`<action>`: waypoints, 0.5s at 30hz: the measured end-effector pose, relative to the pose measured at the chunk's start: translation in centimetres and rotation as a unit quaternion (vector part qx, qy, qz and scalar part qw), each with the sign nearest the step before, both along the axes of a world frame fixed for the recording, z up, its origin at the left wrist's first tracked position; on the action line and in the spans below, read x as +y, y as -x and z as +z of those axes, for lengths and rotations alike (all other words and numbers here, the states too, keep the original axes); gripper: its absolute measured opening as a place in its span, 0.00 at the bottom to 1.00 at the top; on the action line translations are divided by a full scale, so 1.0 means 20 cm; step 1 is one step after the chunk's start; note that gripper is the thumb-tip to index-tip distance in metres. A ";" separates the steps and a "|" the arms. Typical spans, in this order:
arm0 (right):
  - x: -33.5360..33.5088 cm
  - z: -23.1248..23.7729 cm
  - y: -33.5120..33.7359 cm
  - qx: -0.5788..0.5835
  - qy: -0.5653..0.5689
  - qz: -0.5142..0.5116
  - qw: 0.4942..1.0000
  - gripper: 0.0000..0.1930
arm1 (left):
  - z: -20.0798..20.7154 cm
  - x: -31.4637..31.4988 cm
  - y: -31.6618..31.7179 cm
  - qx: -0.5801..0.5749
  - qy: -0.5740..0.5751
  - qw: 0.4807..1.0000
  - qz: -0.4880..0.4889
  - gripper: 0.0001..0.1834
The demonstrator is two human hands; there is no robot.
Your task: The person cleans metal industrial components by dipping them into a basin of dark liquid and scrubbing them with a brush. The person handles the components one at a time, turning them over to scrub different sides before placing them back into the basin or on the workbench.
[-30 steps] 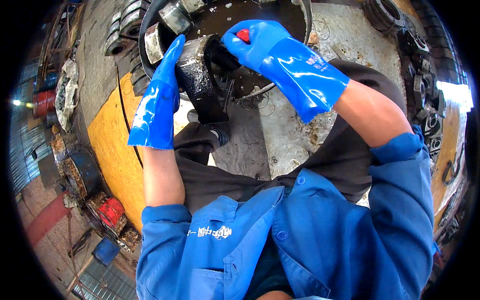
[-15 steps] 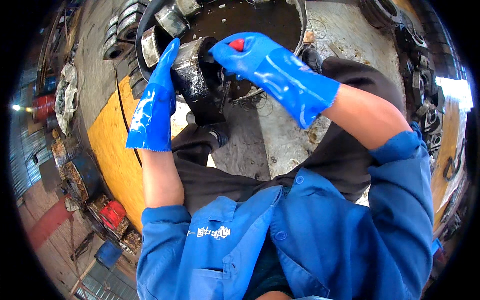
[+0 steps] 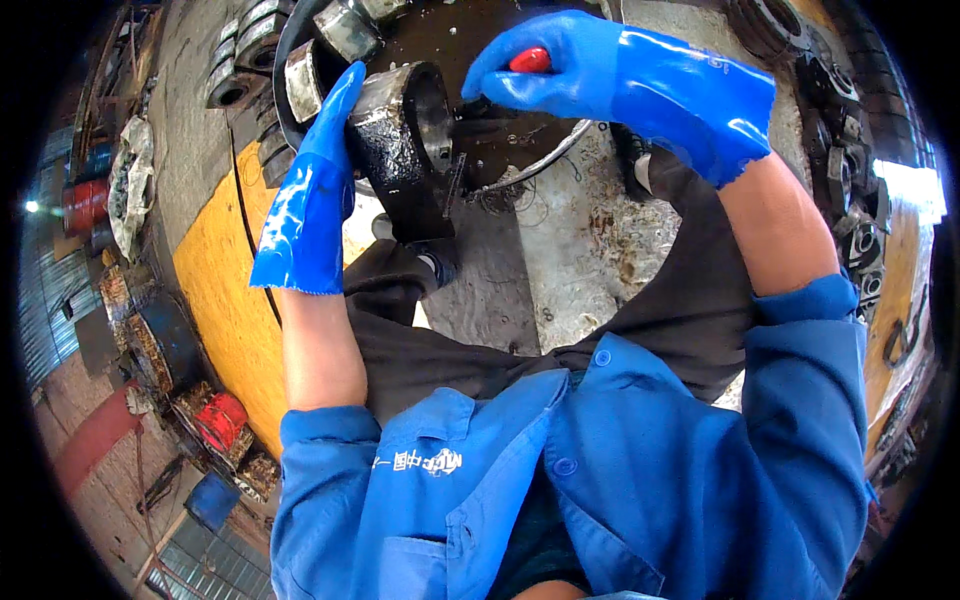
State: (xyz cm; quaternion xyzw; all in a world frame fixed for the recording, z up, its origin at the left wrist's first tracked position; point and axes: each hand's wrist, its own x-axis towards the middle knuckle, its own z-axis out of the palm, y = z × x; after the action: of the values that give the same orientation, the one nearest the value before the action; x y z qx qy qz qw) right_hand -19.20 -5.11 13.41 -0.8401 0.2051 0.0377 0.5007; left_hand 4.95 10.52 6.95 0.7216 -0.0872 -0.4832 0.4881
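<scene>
An oily, blackened metal ring-shaped part (image 3: 385,140) with a wide bore stands tilted at the near edge of a round tub (image 3: 545,160). My left hand (image 3: 322,150), in a blue rubber glove, grips its left side; the fingers behind it are partly hidden. My gloved right hand (image 3: 560,72) is closed in a fist to the right of the part, apart from it, above the tub. From that fist shows the rounded end of a red handle (image 3: 530,61); the rest of the tool is hidden.
Dark liquid and more metal pieces (image 3: 345,30) lie in the tub. Metal rings (image 3: 232,88) sit on the floor at the left, beside a yellow board (image 3: 225,240). Machine parts (image 3: 850,180) line the right side. My legs straddle the near floor.
My right hand has moved right and slightly up, away from the ring's bore, still around the red handle. The ring has tilted slightly, with my left hand still on it.
</scene>
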 end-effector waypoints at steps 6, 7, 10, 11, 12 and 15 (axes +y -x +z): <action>0.00 -0.03 0.03 -0.089 0.005 0.033 0.996 0.15 | -0.04 0.00 -0.03 -0.015 0.009 0.999 -0.037 0.44; -0.01 -0.06 0.03 -0.122 0.013 0.026 0.992 0.15 | -0.04 0.00 -0.03 -0.013 0.010 0.999 -0.035 0.43; 0.03 -0.24 -0.05 -0.186 0.010 0.017 0.982 0.16 | 0.00 -0.01 0.00 -0.019 -0.003 0.999 -0.029 0.39; 0.06 -0.34 -0.10 -0.223 0.013 0.017 0.975 0.17 | 0.00 0.00 0.00 -0.018 0.006 1.000 -0.023 0.39; 0.10 -0.36 -0.13 -0.217 -0.002 0.010 0.976 0.16 | -0.01 0.00 0.00 -0.015 0.017 1.000 -0.021 0.39; 0.20 -0.39 -0.17 -0.119 -0.018 -0.063 0.991 0.14 | -0.01 -0.01 0.01 -0.027 0.009 1.000 0.013 0.39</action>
State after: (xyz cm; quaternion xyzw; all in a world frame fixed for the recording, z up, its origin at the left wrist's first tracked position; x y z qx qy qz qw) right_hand -15.76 -1.19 5.58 -0.8151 0.1958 -0.0908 0.5376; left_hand 4.72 10.38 6.70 0.7311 -0.0959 -0.4562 0.4981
